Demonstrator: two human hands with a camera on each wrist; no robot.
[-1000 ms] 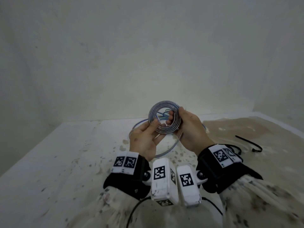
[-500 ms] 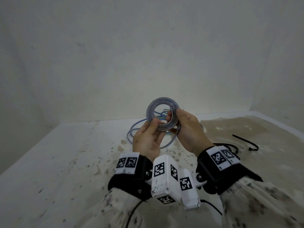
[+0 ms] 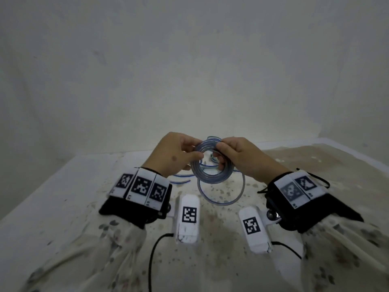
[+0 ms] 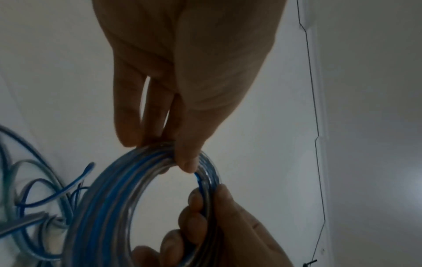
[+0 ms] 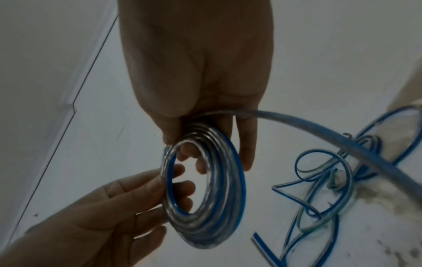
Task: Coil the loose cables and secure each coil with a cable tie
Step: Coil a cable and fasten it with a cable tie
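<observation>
Currently left hand (image 3: 174, 154) and right hand (image 3: 242, 159) pinch the coil (image 3: 211, 163) rim; cable looks springy, light. Grip across all turns.

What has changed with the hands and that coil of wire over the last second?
Both hands turned over: the left hand and right hand now show their backs, pinching the coil at its top instead of from below. The coil tipped from facing the camera to a flatter tilt. Unchanged: both hands grip it, and loose cable trails to the table.
</observation>
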